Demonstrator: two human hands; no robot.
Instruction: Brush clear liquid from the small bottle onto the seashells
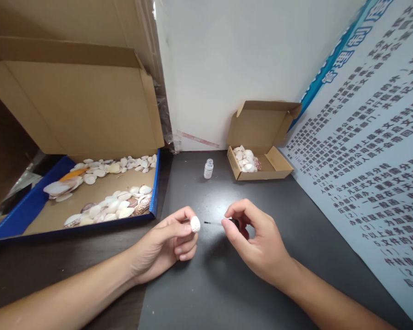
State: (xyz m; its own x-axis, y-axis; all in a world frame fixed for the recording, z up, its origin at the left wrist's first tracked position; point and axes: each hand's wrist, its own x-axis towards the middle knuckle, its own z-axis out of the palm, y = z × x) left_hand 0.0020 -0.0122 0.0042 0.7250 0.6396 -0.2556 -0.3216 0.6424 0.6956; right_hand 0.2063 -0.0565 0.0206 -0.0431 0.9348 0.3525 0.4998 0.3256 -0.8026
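Between the thumb and fingers of my left hand (174, 238) is a small white seashell (195, 224) with dark dots on its face. My right hand (256, 233) pinches a brush cap (234, 223), black at its grip. Its thin stem and dark brush tip (206, 222) point left at the shell, a small gap away from it. Beyond both hands a small clear glass bottle (209, 169) with a white label stands upright, its neck uncapped.
At left lies an open blue-edged cardboard box (44, 224) with many shells (113, 208) in groups. A smaller open cardboard box (261, 175) at the back right holds white shells (247, 160) and some pinkish ones. A printed poster (375, 137) leans along the right side; a white panel (227, 68) stands behind.
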